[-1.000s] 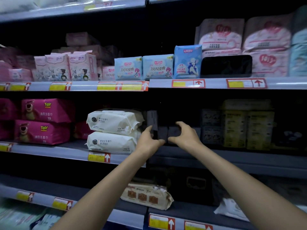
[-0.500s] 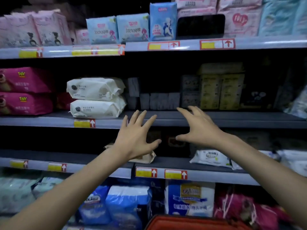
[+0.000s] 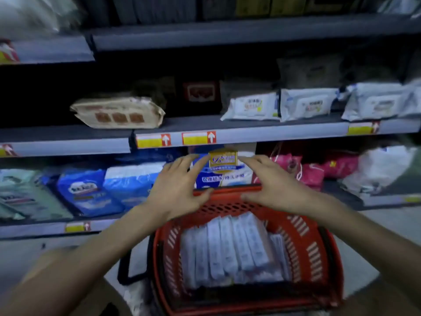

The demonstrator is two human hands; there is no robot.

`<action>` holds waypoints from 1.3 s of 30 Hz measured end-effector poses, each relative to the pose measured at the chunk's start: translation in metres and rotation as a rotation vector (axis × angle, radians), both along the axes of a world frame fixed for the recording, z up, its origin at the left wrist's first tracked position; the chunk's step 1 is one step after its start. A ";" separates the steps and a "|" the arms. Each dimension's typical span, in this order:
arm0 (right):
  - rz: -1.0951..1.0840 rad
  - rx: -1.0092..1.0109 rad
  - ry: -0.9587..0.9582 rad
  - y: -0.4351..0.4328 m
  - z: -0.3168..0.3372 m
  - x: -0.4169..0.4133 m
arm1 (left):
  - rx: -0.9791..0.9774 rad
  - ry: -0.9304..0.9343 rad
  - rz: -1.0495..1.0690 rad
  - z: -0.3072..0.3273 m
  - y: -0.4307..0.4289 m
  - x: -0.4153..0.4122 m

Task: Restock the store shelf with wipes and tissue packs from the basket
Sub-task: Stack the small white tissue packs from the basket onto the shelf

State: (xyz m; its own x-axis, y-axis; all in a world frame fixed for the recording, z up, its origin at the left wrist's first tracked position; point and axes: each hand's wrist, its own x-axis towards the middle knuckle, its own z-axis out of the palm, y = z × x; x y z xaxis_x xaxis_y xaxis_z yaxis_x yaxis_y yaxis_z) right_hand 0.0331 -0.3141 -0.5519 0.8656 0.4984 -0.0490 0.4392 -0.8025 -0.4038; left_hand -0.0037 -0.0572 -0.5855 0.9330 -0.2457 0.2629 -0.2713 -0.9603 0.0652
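You are holding your left hand (image 3: 177,185) and right hand (image 3: 271,185) spread and empty above the basket's (image 3: 319,247) far rim, with the packs (image 3: 230,247) standing below, nearer you, lengthwise away, equally close to both hands.

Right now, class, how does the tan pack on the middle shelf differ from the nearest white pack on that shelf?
The tan pack shows three reddish-brown squares; the white pack carries a pale label. The tan pack looks bigger and lies alone; the white pack starts a row of similar packs. Both lie flat on the shelf.
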 end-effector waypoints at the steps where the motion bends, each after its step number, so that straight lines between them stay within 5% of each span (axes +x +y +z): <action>1: -0.003 -0.022 0.043 -0.007 -0.019 -0.002 | 0.007 0.060 0.001 -0.020 -0.008 -0.003; 8: -0.023 -0.315 0.258 -0.048 -0.137 -0.005 | 0.082 0.441 -0.070 -0.124 -0.064 -0.015; 14: 0.069 -0.561 0.398 -0.075 -0.173 0.003 | 0.127 0.614 -0.190 -0.193 -0.124 -0.002; 27: 0.064 -0.496 0.524 -0.101 -0.193 -0.007 | 0.090 0.328 -0.300 -0.238 -0.171 0.005; 31: -0.052 -0.337 0.564 -0.102 -0.204 -0.011 | -0.119 0.550 -0.247 -0.226 -0.179 0.014; 39: -0.343 -0.097 0.591 -0.086 -0.236 -0.021 | -0.887 1.004 0.006 -0.212 -0.179 0.030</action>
State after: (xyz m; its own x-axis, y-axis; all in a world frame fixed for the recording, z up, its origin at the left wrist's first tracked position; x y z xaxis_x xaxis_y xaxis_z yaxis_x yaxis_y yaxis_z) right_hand 0.0117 -0.4004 -0.7879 0.7880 0.1702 -0.5917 -0.1178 -0.9016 -0.4162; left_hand 0.0262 -0.2363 -0.7976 0.8154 -0.3453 -0.4646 0.2648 -0.4912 0.8298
